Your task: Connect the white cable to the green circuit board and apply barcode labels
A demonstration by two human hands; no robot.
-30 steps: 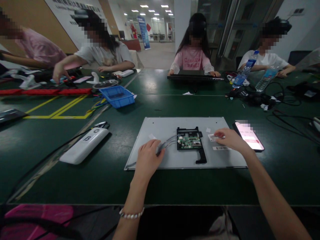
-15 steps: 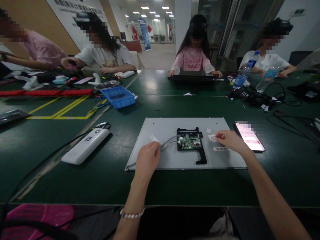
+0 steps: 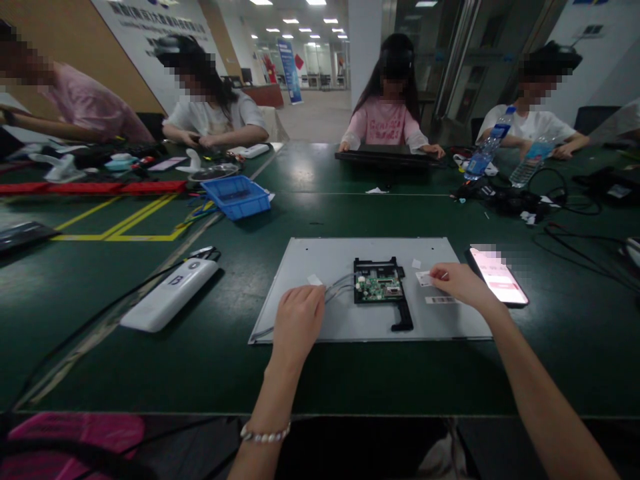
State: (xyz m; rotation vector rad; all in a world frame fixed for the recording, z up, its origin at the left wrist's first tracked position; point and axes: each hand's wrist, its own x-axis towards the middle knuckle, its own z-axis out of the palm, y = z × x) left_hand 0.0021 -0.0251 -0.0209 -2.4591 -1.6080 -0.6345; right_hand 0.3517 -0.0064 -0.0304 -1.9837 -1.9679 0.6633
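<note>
A light grey flat panel [image 3: 340, 327] lies on the table, with a black plastic frame [image 3: 401, 315] and a green circuit board [image 3: 379, 288] at its middle. Grey cables [image 3: 341, 283] run left from the board toward my left hand [image 3: 300, 319]. That hand is closed over the panel's left part, its fingertips by the cables and a small white piece [image 3: 314, 280]; what it grips is hidden. With thumb and finger, my right hand [image 3: 463, 285] pinches a white printed label [image 3: 423, 279] right of the board. A barcode sticker [image 3: 441, 300] lies just below it.
A lit phone [image 3: 499, 275] lies right of the panel, a white power bank [image 3: 170, 295] with cables to the left. Farther back are a blue bin [image 3: 240, 200], water bottles [image 3: 493, 147] and black cables [image 3: 505, 193]. Several people sit around the table.
My left hand has shifted slightly right, and the small white piece by it has moved right too. My right hand keeps its pinch on the label, nearly still.
</note>
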